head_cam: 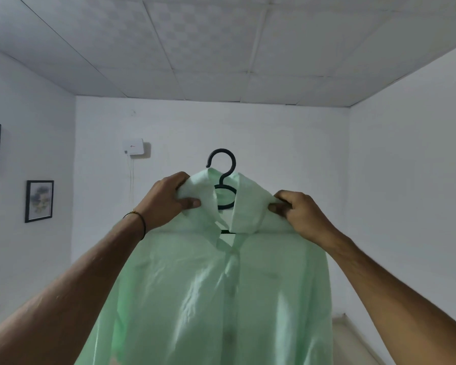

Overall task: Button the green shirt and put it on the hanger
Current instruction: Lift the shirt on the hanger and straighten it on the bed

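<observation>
Shirt [221, 299] on hanger [223, 164], L hand [166, 204] & R hand [300, 214] pinching collar [248, 206]; framed pics [39, 201], wall box [133, 146] behind

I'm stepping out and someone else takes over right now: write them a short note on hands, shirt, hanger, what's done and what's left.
Hands: left hand grips the shirt at one shoulder beside the collar; right hand grips the other shoulder.
The shirt hangs on the black hanger, held up in mid-air; the hanger's top pokes out above the collar.
Done: shirt is on the hanger, front looks closed below the collar.
Left: neck gapes open; check the top button, straighten the collar.
</observation>
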